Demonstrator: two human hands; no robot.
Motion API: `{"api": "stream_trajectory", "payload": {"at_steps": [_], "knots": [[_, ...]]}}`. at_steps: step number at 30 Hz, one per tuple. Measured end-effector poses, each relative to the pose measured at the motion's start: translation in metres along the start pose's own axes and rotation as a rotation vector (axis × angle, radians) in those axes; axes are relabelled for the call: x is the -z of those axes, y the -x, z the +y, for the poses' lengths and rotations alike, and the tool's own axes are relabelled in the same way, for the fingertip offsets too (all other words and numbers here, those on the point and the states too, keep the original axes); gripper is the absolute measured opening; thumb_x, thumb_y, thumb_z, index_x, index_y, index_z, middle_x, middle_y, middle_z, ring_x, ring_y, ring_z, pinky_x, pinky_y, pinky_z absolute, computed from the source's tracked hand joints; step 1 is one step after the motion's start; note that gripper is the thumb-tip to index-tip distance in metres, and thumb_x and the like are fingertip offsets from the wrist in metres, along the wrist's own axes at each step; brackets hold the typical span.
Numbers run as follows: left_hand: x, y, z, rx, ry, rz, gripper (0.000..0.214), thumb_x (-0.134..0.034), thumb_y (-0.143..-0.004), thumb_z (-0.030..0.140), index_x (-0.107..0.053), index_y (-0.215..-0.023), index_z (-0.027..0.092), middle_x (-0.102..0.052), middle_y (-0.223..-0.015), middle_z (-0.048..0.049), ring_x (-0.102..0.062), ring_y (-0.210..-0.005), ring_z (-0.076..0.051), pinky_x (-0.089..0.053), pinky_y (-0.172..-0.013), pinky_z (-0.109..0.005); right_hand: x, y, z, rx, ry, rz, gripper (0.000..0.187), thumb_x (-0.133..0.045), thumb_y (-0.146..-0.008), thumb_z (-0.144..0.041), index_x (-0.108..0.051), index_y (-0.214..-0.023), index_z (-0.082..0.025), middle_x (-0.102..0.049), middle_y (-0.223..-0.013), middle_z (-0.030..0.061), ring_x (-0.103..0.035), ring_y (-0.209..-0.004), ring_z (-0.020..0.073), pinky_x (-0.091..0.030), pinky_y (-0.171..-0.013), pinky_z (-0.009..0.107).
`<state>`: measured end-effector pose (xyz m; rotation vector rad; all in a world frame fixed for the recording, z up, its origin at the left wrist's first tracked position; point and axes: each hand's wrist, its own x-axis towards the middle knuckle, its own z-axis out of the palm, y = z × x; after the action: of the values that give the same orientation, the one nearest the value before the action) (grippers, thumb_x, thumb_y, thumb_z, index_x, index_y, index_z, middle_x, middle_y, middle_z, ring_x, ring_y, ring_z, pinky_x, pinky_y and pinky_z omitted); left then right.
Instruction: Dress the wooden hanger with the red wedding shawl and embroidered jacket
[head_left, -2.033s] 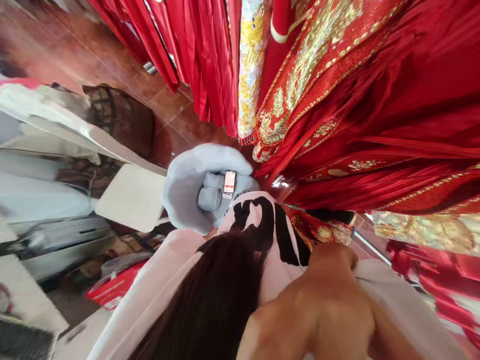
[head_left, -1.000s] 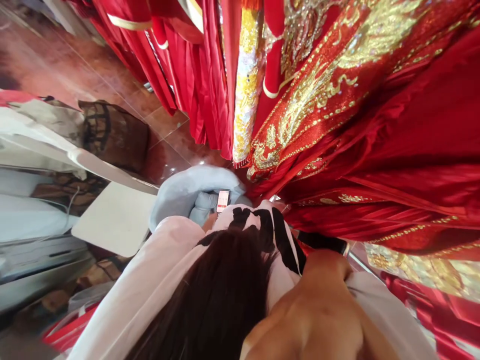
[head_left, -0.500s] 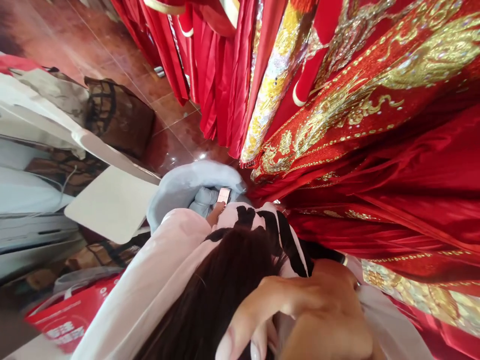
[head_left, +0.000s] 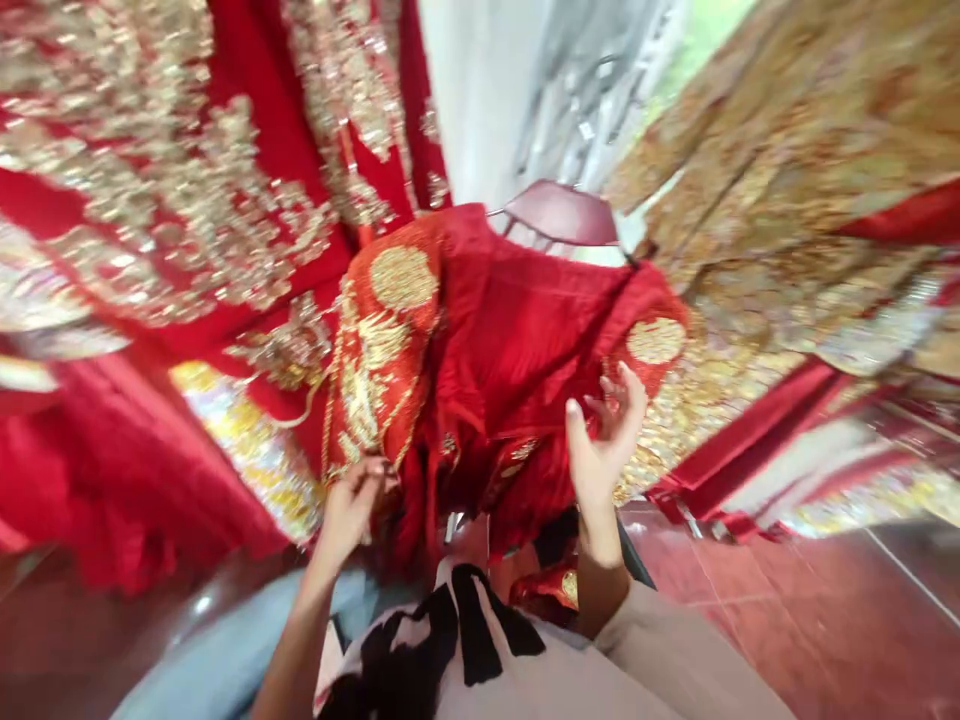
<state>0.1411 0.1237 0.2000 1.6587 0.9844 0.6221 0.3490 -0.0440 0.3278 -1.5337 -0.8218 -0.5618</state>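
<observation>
A red jacket (head_left: 517,340) with gold embroidery hangs right before me, its open neck toward me. My left hand (head_left: 356,500) has its fingers pinched on the lower edge of the jacket's embroidered sleeve (head_left: 382,370), at the left. Close to the other sleeve (head_left: 652,345), which bears a round gold patch, my right hand (head_left: 611,435) is raised with thumb and fingers apart. It holds nothing, and I cannot tell whether its fingertips touch the cloth. A dark pink hanger (head_left: 562,212) shows above the neckline.
Red garments with gold beading (head_left: 172,200) crowd the left side. On the right hangs a gold patterned garment (head_left: 787,180), beside more red cloth. Behind the hanger is a pale, shiny garment (head_left: 510,90). Reddish floor tiles (head_left: 787,610) lie below.
My view has swung from the floor, white seat and bag to the hanging jacket. The phone in one hand is no longer seen there. Both hands are now up at the jacket.
</observation>
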Motion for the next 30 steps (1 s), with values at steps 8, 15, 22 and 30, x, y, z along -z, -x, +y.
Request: {"api": "stream_trajectory", "payload": {"at_steps": [8,15,22,30], "knots": [[-0.022,-0.016,0.220,-0.585,-0.371,0.486,0.054,-0.055,-0.080,0.047,-0.047,-0.122,0.014,-0.058,-0.115,-0.0134,-0.060,-0.099,-0.029,-0.050,-0.087,-0.042,-0.016,-0.084,0.028,-0.102,0.473,0.099,0.061,-0.057,-0.075,-0.036,-0.043,-0.127,-0.008,-0.050,-0.126,0.0204,-0.043,-0.121,0.0326,-0.033,-0.105,0.051],[-0.034,-0.087,0.227,-0.526,-0.163,0.185,0.052,-0.052,-0.069,0.024,-0.042,-0.117,0.008,-0.059,-0.108,-0.0152,-0.059,-0.101,-0.030,-0.047,-0.094,-0.041,0.017,-0.107,0.024,-0.365,-0.073,-0.042,0.021,-0.045,-0.062,-0.020,-0.054,-0.081,-0.019,-0.063,-0.078,0.0044,-0.057,-0.069,0.0173,-0.049,-0.072,0.032],[0.057,-0.085,0.268,-0.232,0.200,-0.304,0.051,-0.050,-0.060,0.029,-0.057,-0.106,0.007,-0.064,-0.093,-0.0068,-0.061,-0.095,-0.025,-0.048,-0.091,-0.043,0.079,-0.151,-0.006,-0.480,-0.050,-0.300,0.025,-0.068,-0.061,-0.039,-0.055,-0.060,-0.018,-0.055,-0.056,0.0009,-0.048,-0.051,0.0121,-0.037,-0.049,0.025],[0.086,-0.130,0.288,-0.398,-0.550,0.025,0.047,-0.058,-0.076,0.037,-0.064,-0.106,0.002,-0.059,-0.079,-0.0009,-0.058,-0.081,-0.015,-0.044,-0.089,-0.045,0.095,-0.209,0.041,-0.292,0.190,-0.159,0.017,-0.070,-0.057,-0.020,-0.055,-0.053,-0.014,-0.050,-0.049,-0.0022,-0.041,-0.047,0.0083,-0.031,-0.049,0.023]]}}
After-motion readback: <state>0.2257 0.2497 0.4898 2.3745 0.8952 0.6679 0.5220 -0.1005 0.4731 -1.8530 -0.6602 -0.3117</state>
